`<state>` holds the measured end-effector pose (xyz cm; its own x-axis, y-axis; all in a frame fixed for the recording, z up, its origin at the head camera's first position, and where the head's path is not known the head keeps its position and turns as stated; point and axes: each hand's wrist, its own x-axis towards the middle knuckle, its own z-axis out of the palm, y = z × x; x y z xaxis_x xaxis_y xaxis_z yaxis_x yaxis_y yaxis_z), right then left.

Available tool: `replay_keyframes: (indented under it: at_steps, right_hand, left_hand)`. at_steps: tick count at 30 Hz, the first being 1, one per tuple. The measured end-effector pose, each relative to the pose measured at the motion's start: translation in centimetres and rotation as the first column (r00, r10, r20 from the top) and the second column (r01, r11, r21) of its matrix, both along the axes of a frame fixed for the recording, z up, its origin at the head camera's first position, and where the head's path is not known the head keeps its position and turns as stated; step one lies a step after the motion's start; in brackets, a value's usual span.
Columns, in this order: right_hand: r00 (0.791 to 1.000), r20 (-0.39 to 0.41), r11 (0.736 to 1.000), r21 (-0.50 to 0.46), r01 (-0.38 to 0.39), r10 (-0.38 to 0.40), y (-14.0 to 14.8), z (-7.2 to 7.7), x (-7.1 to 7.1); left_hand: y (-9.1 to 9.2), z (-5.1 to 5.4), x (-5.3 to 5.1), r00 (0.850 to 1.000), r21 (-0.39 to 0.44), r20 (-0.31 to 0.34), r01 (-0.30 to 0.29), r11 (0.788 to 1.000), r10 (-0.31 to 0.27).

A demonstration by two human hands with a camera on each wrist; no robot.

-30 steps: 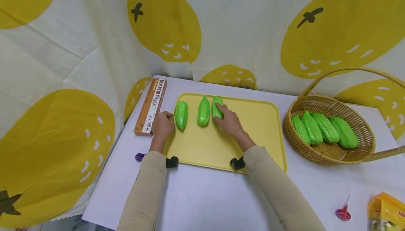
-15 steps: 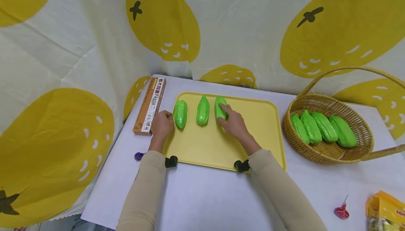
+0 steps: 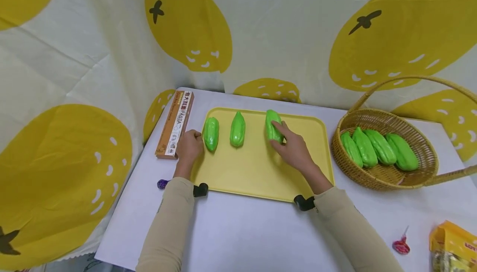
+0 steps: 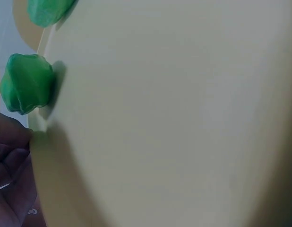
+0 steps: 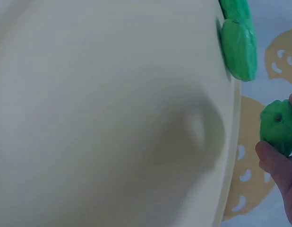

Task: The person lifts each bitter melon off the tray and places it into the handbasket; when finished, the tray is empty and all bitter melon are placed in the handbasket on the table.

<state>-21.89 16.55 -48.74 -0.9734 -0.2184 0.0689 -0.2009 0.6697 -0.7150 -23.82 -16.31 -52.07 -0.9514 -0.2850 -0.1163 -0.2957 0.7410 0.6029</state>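
Green vegetable [image 3: 271, 119], just right of frame centre, grasped in my right hand [image 3: 294, 148], yellow tray [image 3: 247, 172] below, pinched at left by my left hand [image 3: 190, 145].

On the long box [image 3: 174, 125] is written "PASTA", together with Chinese characters; its other print is too small for reading. The yellow bag [image 3: 452, 243] shows "LOT", cut at the view's edge.
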Motion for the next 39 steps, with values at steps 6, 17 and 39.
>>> replay_keyframes:
  at_steps: [6,17,39]
  right_hand:
    - [0.998,-0.056,0.999,-0.05,0.003,-0.006,2.1,1.5,1.5]
    - [0.993,-0.119,0.996,-0.083,0.009,-0.019,5.5,4.3,3.7]
    - [0.955,-0.193,0.972,0.026,0.235,-0.226,13.5,5.0,6.6]
  left_hand:
    - [-0.1,0.1,0.0,1.0,-0.006,-0.009,0.008,1.0,-0.008]
    - [-0.3,0.1,-0.1,1.0,-0.005,-0.004,-0.006,1.0,0.006]
    - [0.1,0.3,0.3,1.0,0.014,0.003,-0.015,1.0,0.015]
